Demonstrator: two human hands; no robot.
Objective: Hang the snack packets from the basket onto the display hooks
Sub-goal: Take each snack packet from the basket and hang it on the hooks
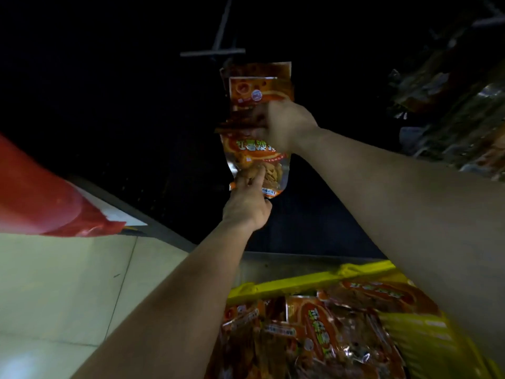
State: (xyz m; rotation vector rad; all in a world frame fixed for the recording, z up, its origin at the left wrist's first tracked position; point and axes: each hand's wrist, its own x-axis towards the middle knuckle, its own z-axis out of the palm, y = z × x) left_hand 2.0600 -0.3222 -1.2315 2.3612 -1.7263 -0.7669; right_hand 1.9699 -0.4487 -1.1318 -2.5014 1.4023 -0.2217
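1. Overhead, my right hand [284, 124] clenches the crinkled top edge of a glossy orange snack packet [254, 160]. It is just below the flat hung packets [259, 88] on a thin metal hook [213, 51].
2. My left hand [246, 206] pinches the packet's clear lower window, fingers curled on the film.
3. Shiny heaped packets [314, 332] lie against the far rim of the yellow plastic basket [300, 280].

two grips [247, 207] [284, 124], one yellow basket [300, 281], three raised packets [257, 67] [258, 91] [254, 157].
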